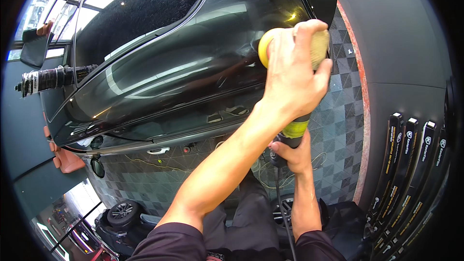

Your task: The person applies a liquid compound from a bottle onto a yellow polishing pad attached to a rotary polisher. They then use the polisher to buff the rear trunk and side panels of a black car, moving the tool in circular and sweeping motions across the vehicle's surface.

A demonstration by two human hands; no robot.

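A corded polisher with a green band (pixel 297 128) is held against the black car panel (pixel 232 29) at its right end. Its yellow pad (pixel 264 48) shows at the left side of my left hand (pixel 295 75), and a tan fuzzy surface (pixel 319 48) shows between the fingers. My left hand is curled over the polisher's head, so much of that end is hidden. Below it, my right hand (pixel 297 157) wraps the dark rear handle. The power cord (pixel 279 188) runs from the handle down to the lower edge.
Long dark boxes (pixel 418 164) lean along the grey wall (pixel 396 43) at right. Checkered floor tiles (pixel 345 101) lie beside the car. A plastic-wrapped dark cylinder (pixel 53 79) juts out at left. A car wheel (pixel 123 212) is at lower left; a thin yellow cable (pixel 164 166) crosses the floor.
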